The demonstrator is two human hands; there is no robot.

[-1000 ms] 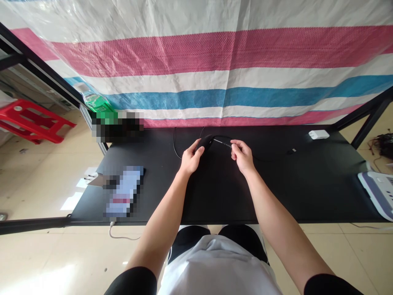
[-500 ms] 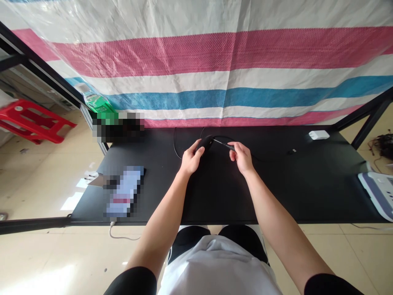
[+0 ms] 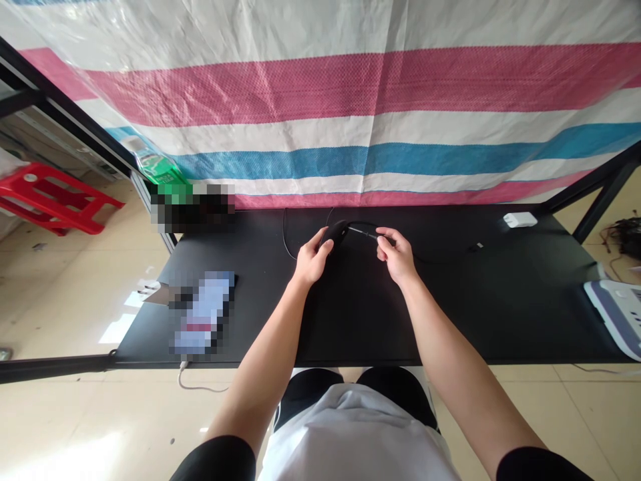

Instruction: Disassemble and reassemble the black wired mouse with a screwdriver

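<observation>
My left hand [image 3: 311,257] is closed around a black computer mouse [image 3: 337,231], holding it tilted up over the black table. In my right hand [image 3: 398,255] is a thin screwdriver [image 3: 364,233], pinched by its dark handle. Its metal shaft points left, and the tip meets the mouse's right end; I cannot tell whether it sits in a screw. A black cable [image 3: 284,234] curves over the table behind my hands, and a USB plug [image 3: 479,246] lies to their right.
On the black table [image 3: 360,314], a blurred phone [image 3: 205,312] and a plug adapter [image 3: 151,291] lie left. A white charger [image 3: 520,220] sits back right, a power strip [image 3: 618,314] at the right edge. Behind hangs a striped sheet [image 3: 320,87]. A green-labelled bottle [image 3: 167,175] stands back left.
My right hand has shifted very slightly right along the screwdriver, with its fingers a little differently placed. My left hand and the mouse stay where they were.
</observation>
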